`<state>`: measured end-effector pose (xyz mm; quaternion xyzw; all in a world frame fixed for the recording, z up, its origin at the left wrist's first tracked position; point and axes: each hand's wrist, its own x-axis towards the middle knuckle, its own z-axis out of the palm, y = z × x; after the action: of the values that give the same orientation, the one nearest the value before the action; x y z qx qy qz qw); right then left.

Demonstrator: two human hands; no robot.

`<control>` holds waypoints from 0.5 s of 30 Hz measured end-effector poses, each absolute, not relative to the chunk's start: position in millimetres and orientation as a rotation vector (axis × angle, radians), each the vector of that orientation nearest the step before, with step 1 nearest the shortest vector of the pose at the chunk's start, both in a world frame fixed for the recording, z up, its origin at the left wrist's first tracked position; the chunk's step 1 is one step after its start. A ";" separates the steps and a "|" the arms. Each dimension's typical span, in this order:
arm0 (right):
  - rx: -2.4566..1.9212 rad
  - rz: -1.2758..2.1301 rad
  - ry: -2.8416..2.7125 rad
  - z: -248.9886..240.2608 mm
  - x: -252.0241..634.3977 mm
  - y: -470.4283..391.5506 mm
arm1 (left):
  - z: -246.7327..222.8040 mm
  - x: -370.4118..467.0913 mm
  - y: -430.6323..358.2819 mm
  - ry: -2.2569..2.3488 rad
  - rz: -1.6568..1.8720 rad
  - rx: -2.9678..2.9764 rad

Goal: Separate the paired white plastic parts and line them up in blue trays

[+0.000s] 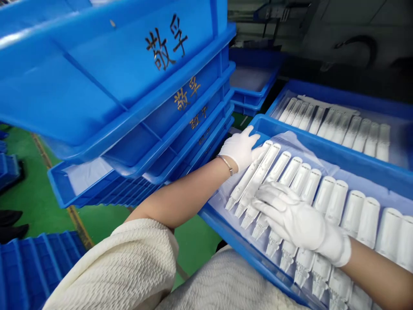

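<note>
A row of long white plastic housings (335, 202) lies side by side in a blue tray (355, 172) lined with pale sheeting. Each has a rounded top and a narrow, notched lower end. My left hand (240, 148), in a white glove, is at the tray's left end with its fingers spread, beside the leftmost housing; whether it touches that housing or the rim is unclear. Across the middle of the row lies my right hand (293, 215), also gloved, its fingers stretched out flat over several housings. The palm hides parts of those beneath it.
Tall stacked blue crates (135, 77) with dark lettering rise on the left, close to my left arm. Behind my tray is another blue tray (396, 116) with similar white housings. More crates (41, 267) stand on the green floor (190, 249).
</note>
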<state>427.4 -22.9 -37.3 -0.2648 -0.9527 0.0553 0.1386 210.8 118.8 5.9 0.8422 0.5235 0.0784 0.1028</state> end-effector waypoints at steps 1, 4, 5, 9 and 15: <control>-0.767 0.166 -2.752 -36.0 419.2 -20.1 | 6.4 210.2 117.9 1.543 0.230 2.501; -0.746 0.179 -2.800 -36.1 394.9 -11.9 | 6.4 208.2 116.4 1.575 0.226 2.535; -0.729 0.165 -2.810 -36.1 389.8 -8.3 | 5.9 207.7 116.5 1.586 0.219 2.547; -0.730 0.025 -2.661 -18.3 405.1 23.2 | 4.0 206.7 117.3 1.611 0.190 2.590; -1.677 -0.324 -2.109 28.2 551.1 132.7 | 3.0 209.9 115.6 1.615 0.158 2.631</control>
<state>551.1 132.7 28.2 -0.6037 -0.7595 -0.1166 0.2122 209.9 115.6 3.0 0.8508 0.5224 0.0512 0.0253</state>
